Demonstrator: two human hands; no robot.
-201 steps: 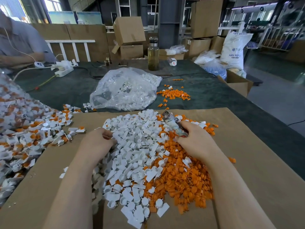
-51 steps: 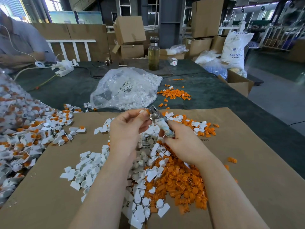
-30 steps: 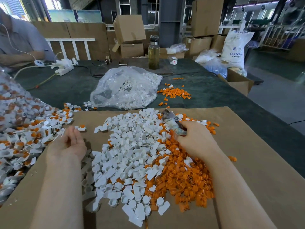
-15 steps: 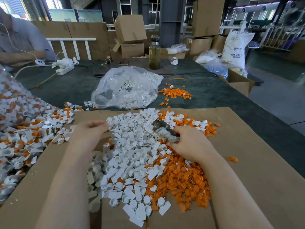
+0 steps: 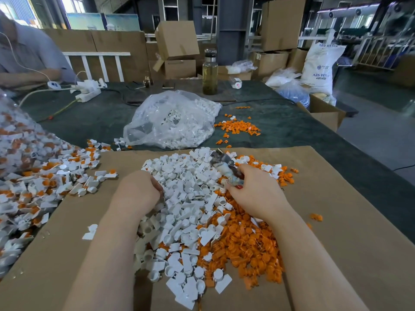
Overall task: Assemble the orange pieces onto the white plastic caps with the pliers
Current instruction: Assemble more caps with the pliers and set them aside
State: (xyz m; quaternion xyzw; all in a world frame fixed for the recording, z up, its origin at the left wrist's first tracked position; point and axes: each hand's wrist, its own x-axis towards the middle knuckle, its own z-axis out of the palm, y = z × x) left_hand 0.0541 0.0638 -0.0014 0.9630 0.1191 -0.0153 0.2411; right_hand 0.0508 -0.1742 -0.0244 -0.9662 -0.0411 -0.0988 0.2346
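Pliers [image 5: 226, 168] sit in our right hand [image 5: 256, 194], fingers curled round the handles, nose up over the heap. White caps [image 5: 186, 198] piled mid cardboard sheet [image 5: 336, 221] on the table [image 5: 292, 129], w/ orange pieces [image 5: 247, 243] just right of them. Our left hand [image 5: 137, 191] digs into the caps' left edge, fingers bent down; can't tell if that grip holds one.

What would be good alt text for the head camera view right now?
A person's right hand grips pliers while the left hand digs into a heap of small white plastic caps on brown cardboard sheet, beside a pile of small orange plastic pieces.
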